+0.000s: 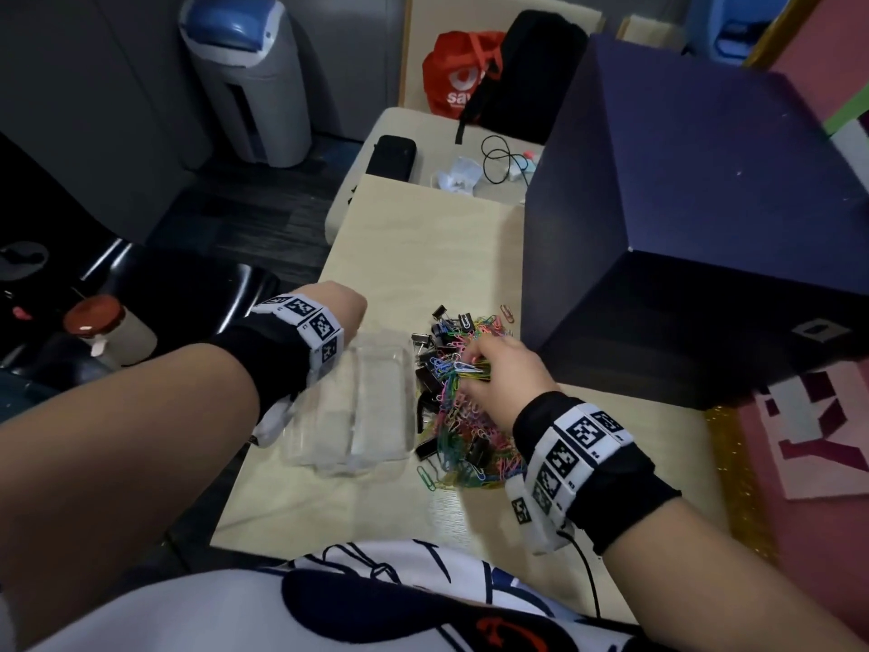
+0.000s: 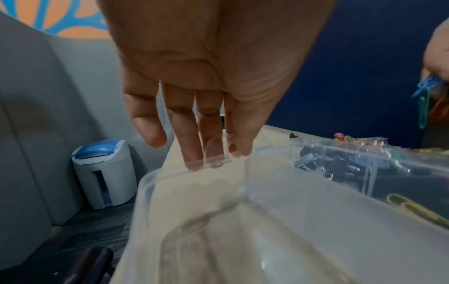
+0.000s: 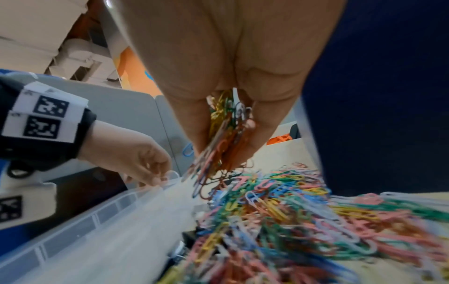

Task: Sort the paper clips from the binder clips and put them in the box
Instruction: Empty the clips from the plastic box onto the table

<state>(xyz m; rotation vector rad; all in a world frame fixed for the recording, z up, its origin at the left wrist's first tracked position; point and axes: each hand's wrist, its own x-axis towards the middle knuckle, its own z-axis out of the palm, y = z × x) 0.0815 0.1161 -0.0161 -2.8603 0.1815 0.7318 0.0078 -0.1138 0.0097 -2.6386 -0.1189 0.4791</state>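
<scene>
Wooden table (image 1: 423, 256): right hand (image 1: 505, 374) fingers pinch paper clips (image 3: 223, 138) hanging lengthwise downward; left hand (image 2: 206, 76) fingertips grip box (image 2: 243, 211) rim.

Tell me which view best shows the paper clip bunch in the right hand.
Right wrist: the bunch of paper clips fills the frame centre, pinched by the right hand. Head view shows it small, half covered by fingers. Left wrist catches only a few clips at its right edge.
</scene>
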